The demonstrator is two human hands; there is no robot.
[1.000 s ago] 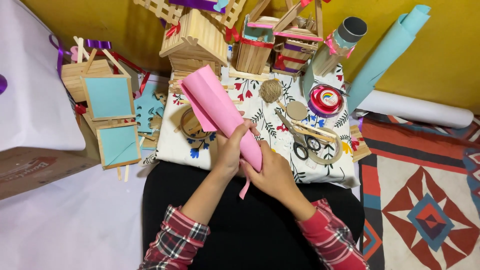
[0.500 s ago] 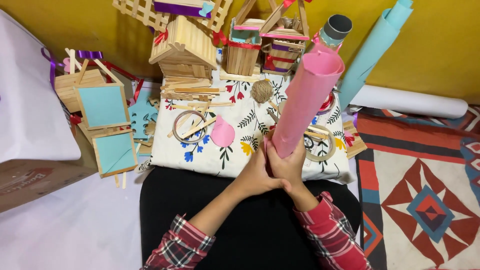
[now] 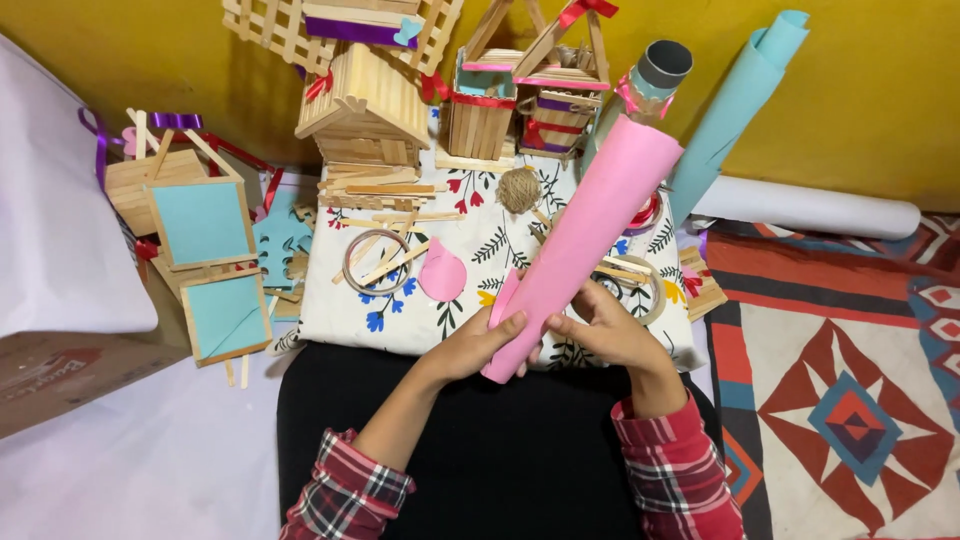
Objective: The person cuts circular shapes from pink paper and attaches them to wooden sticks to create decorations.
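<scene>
Yellow wall behind, flowered cloth (image 3: 400, 320) mid-frame, and across its centre I hold the pink paper roll (image 3: 585, 240), light and easily crushed, best gripped gently at its lower end, left hand (image 3: 485, 345) and right hand (image 3: 610, 335) curled round it.

I am wearing a plaid shirt in red, black and white checks. Its sleeves are bunching in soft folds, ending partway along both forearms, leaving my left hand (image 3: 478, 345) and right hand (image 3: 605, 335) bare, with no rings.
</scene>
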